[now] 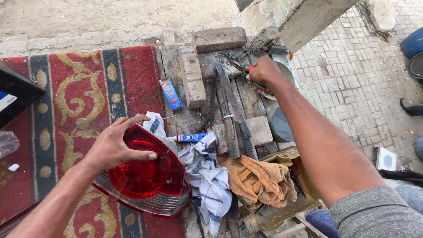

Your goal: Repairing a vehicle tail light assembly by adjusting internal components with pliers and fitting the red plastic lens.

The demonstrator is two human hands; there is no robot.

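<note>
Daylit outdoor spot: red patterned carpet (83,101) on the left, grey brick paving (352,79) on the right, sandy ground (110,17) beyond.

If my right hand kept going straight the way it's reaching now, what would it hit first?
Most likely the dark pliers-like tool lying just beyond the right hand, with a worn brick right behind it. The hand already grips a red-handled tool, and depth is hard to judge from above.

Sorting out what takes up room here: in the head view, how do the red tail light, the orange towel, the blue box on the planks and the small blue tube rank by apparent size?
1. Tail light, though it is nearest the camera, so it looks bigger.
2. Orange towel.
3. Blue box and blue tube: they look about alike, too close to rank.
</note>
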